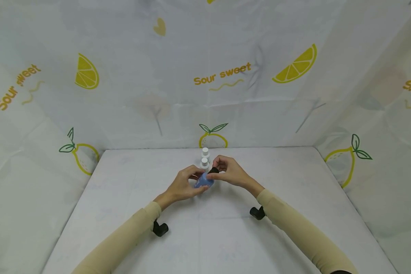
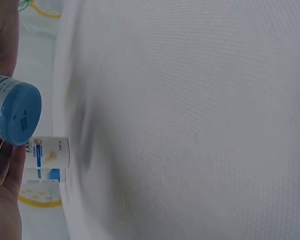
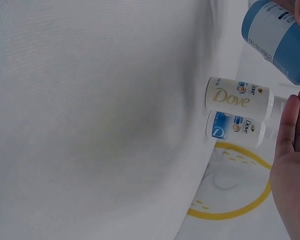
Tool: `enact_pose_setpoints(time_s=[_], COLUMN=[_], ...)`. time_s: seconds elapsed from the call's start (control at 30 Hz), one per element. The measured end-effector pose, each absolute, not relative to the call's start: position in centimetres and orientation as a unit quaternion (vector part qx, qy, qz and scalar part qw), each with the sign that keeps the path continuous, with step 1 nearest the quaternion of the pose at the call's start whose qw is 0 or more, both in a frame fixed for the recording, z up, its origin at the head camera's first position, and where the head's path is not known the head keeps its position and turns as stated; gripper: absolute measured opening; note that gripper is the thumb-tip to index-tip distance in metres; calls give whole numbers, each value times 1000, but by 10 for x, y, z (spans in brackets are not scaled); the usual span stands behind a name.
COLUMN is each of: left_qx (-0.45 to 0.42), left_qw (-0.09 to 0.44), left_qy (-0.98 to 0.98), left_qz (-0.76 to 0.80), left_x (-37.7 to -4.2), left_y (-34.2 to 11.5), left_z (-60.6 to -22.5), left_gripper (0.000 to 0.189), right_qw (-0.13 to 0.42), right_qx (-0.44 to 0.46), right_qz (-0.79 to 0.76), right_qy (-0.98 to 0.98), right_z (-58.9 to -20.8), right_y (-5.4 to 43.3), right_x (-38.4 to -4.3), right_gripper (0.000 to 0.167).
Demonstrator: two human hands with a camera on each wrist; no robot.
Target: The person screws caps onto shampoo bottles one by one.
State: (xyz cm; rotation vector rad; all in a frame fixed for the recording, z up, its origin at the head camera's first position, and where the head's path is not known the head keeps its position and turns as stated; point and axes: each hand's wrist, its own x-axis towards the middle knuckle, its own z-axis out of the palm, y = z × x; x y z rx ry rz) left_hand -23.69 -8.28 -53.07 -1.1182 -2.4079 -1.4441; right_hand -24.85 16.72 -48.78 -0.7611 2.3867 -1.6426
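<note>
A translucent blue bottle with a black cap is held tilted above the table, its cap end to the upper right. My left hand grips the bottle's body between thumb and fingers. At the cap, my right hand pinches with thumb and fingertips; part of the cap is hidden by them. From the left wrist, the blue bottle's base faces the camera. Just behind the hands stand two upright white Dove bottles with white caps, the nearer bottle and the farther bottle with a blue label patch.
The white-covered table runs back to a hanging white sheet printed with lemons and words. Black camera mounts stick out below the left sleeve and the right sleeve.
</note>
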Motion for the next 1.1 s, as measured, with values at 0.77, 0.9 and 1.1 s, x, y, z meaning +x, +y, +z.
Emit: enact_pose_setpoints(time_s=[0.77, 0.9, 1.1], left_qx=[-358, -360, -366], left_qw=[54, 54, 55], left_qy=[-799, -796, -793], left_qz=[-480, -484, -484], left_x=[-236, -237, -237], left_y=[-87, -87, -86], left_z=[-528, -529, -529], left_gripper=[46, 47, 48], right_qw=[153, 189, 208], right_qx=[-278, -309, -341], right_qz=[-613, -630, -634], right_qy=[723, 686, 663], right_z=[-483, -485, -486], right_y=[185, 189, 192], right_x=[-256, -260, -263], right_gripper=[43, 46, 41])
